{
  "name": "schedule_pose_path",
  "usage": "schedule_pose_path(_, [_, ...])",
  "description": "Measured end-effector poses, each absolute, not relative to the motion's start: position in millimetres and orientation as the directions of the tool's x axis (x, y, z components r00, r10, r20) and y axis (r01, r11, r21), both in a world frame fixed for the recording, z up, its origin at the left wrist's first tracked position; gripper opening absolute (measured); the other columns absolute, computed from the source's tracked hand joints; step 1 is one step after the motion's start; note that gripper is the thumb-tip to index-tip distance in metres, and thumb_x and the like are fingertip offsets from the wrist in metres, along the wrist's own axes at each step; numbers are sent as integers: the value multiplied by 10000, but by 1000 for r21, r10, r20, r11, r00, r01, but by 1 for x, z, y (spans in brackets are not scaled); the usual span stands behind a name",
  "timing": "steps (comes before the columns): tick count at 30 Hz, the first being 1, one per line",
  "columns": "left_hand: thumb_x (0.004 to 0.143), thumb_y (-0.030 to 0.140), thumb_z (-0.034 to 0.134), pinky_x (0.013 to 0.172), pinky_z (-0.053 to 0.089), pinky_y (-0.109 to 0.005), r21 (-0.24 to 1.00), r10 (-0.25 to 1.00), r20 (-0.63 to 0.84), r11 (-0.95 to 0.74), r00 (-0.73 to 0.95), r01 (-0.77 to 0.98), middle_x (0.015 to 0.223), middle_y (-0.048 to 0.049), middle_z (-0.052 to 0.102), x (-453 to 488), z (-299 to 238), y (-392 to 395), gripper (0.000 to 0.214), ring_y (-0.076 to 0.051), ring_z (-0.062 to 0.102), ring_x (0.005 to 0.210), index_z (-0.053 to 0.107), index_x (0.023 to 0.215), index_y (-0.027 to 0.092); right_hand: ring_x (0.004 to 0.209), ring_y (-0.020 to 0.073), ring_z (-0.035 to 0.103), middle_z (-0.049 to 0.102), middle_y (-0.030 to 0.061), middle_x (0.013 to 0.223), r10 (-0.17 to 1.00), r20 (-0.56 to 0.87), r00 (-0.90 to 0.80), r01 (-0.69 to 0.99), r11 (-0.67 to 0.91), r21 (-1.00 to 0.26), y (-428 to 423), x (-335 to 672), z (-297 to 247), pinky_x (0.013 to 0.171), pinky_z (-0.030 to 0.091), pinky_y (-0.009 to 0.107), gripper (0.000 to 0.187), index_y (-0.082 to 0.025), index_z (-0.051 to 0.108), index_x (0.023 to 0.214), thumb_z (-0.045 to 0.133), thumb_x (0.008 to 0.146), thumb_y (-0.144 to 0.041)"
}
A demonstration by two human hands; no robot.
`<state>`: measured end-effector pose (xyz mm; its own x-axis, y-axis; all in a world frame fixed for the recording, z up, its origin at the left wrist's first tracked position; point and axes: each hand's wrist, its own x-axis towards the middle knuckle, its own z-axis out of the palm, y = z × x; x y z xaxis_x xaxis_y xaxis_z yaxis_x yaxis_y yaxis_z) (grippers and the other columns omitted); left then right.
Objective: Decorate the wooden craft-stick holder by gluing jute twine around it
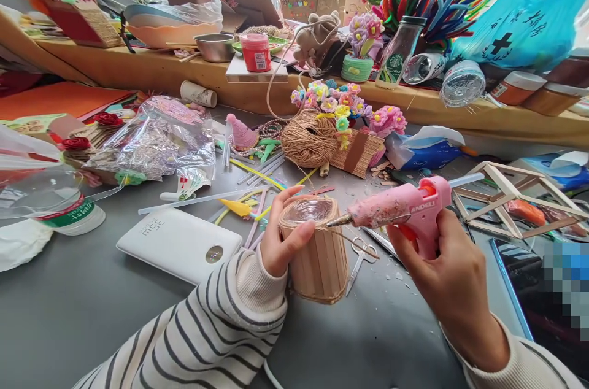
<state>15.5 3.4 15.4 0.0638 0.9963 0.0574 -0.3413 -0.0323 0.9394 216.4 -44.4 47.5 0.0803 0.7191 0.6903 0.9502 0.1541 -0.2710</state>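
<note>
My left hand [286, 238] is wrapped round a small cup covered in wooden craft sticks [319, 263], its thumb lying along the rim. Jute twine [354, 238] runs round the cup's upper edge, and a loose length sticks out to the right. The cup's clear plastic round end faces up. In my right hand [453, 278] is a pink hot glue gun [396, 208], fingers closed about the handle. Its metal nozzle is at the twine on the rim; whether it touches is hard to tell. A clear glue stick [467, 180] pokes out of the gun's back.
Small scissors [361, 263] lie behind the cup. A white power bank [181, 245] is at left, a phone [529, 285] at right. Behind stand a twine ball [308, 140], a bundle of craft sticks [356, 156] and a wooden stick frame [510, 202]. A cluttered ledge [161, 73] runs along the back.
</note>
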Motion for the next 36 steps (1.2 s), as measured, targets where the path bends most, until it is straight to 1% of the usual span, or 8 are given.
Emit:
schedule_pose_path(6, [599, 505, 800, 988, 418, -461, 935, 996, 68, -44, 55, -351, 1103, -123, 669, 16, 16, 2, 722, -321, 623, 1067, 516, 1174, 174, 425, 130, 345, 388, -58, 554, 712, 700, 61, 964, 141, -227, -43, 215, 49, 411, 292, 268, 341, -222, 489, 810, 459, 918, -544])
schedule_pose_path(10, [601, 493, 810, 1017, 408, -468, 928, 994, 94, -66, 57, -367, 1083, -112, 695, 16, 16, 2, 691, -328, 608, 1118, 534, 1155, 185, 430, 126, 354, 408, -50, 572, 692, 721, 42, 969, 149, -199, -44, 213, 49, 408, 292, 263, 341, -226, 464, 798, 450, 927, -541])
schedule_pose_path(13, [603, 499, 814, 1012, 417, -469, 920, 993, 98, -66, 63, -387, 1070, -102, 710, 17, 17, 2, 682, -320, 623, 1099, 535, 1142, 188, 438, 126, 376, 421, -43, 586, 681, 732, 33, 971, 152, -185, -44, 213, 49, 409, 293, 261, 336, -227, 442, 792, 443, 932, -533])
schedule_pose_path(17, [622, 496, 806, 999, 423, -454, 915, 990, 114, -73, 81, -397, 1091, -102, 720, 17, 17, 2, 658, -305, 635, 1077, 526, 1134, 193, 429, 124, 373, 413, -49, 571, 690, 722, 50, 968, 144, -206, -44, 213, 48, 408, 288, 260, 317, -235, 429, 776, 458, 919, -516])
schedule_pose_path(23, [639, 475, 790, 1003, 411, -473, 918, 988, 117, -69, 101, -391, 1117, -109, 714, 16, 17, 3, 635, -321, 627, 1103, 516, 1143, 203, 441, 143, 439, 486, -27, 595, 701, 710, 60, 970, 127, -208, -45, 215, 45, 423, 303, 274, 278, -222, 481, 832, 466, 909, -490])
schedule_pose_path(29, [613, 496, 805, 1022, 400, -490, 923, 992, 99, -61, 80, -381, 1087, -114, 708, 15, 14, 4, 679, -344, 600, 1148, 531, 1153, 190, 450, 150, 502, 530, -15, 612, 675, 738, 16, 977, 148, -156, -45, 217, 43, 424, 338, 265, 264, -199, 506, 913, 476, 925, -461])
schedule_pose_path(33, [597, 525, 811, 1034, 389, -494, 920, 993, 92, -58, 68, -389, 1074, -113, 708, 15, 13, 4, 703, -349, 587, 1165, 535, 1148, 185, 439, 143, 503, 529, -14, 604, 664, 748, -3, 977, 160, -139, -44, 216, 43, 415, 334, 259, 275, -194, 487, 897, 451, 943, -462])
schedule_pose_path(36, [591, 532, 812, 1029, 391, -498, 923, 995, 78, -49, 61, -381, 1085, -114, 698, 15, 13, 3, 719, -343, 603, 1127, 537, 1156, 183, 430, 139, 501, 523, -18, 595, 665, 747, -2, 978, 159, -139, -44, 215, 43, 406, 330, 258, 281, -197, 474, 877, 446, 949, -467])
